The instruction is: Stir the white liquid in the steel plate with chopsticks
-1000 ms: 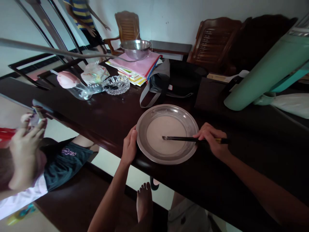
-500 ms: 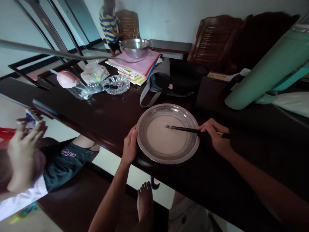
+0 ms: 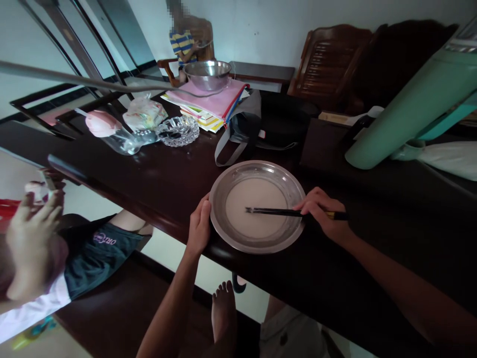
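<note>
A wide metal bowl (image 3: pixel 257 246) stands on the dark table, close to its front edge. Pale, milky liquid (image 3: pixel 249 199) covers its bottom. My left hand (image 3: pixel 199 223) grips the bowl's left rim, thumb on top and the other fingers mostly hidden behind it. In my right hand (image 3: pixel 324 213) is a pair of dark chopsticks (image 3: pixel 276 212), held from the right across the bowl's rim. Their tips touch the liquid near its middle.
Behind the bowl lie a black-and-grey bag (image 3: pixel 246 129), a glass dish (image 3: pixel 179 132) and a second metal bowl (image 3: pixel 208 77) on books. A green cylinder (image 3: pixel 395 109) stands tilted at right. One person's hand (image 3: pixel 32 233) holds a phone-like object at left; another person sits farther back.
The chopsticks and my right hand have moved left and slightly toward me. My left hand stays on the rim. The person at the back has shifted right.
</note>
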Motion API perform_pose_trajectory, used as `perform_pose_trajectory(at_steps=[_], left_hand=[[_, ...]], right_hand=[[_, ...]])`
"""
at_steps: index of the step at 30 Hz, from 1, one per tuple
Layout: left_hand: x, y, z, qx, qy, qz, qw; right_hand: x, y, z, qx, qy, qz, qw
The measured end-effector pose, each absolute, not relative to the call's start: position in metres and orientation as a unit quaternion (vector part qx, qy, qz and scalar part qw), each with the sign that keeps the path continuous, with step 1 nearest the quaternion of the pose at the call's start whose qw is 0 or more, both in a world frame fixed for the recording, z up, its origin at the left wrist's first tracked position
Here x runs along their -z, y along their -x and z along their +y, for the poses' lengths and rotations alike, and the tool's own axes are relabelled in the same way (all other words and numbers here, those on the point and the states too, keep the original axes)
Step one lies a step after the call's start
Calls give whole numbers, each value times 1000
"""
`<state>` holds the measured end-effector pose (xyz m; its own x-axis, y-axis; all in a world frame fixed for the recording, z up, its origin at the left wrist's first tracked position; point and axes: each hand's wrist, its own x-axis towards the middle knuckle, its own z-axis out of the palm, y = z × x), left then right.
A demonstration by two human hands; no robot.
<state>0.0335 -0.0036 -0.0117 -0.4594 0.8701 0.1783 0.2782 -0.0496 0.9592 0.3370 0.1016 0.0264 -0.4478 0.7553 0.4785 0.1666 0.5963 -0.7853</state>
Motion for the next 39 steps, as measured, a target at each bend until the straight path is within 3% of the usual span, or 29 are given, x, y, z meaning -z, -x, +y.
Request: perform_pose_trajectory(at_steps=[5,10,15,20,24,29,34,39], left_hand=[[11,-34,-4,-568,-456,634,261],[11,-34,-4,-567,-449,641,258],[11,-34,-4,-564,-455,638,260],[9,-35,-4,-568,-450,641,254],[8,-35,-4,-566,-456,635,260],[9,-34,-4,-565,-452,641,257],[9,-34,-4,-563,-455,639,261],[10,-34,-4,-565,-449,644,254]], right_hand=[[-27,-338,102,-337,353,-729,480],[-27,-338,101,-339,310,-775,435],[-26,-339,103,-338,340,-731,486],[-29,-337,102,-320,321,-780,432],[-27,-339,104,-312,336,-733,502],[-25,-338,103,-311,303,-786,441],[-25,-338,102,-324,340,-732,494],[-24,-338,102,-317,313,-776,446]])
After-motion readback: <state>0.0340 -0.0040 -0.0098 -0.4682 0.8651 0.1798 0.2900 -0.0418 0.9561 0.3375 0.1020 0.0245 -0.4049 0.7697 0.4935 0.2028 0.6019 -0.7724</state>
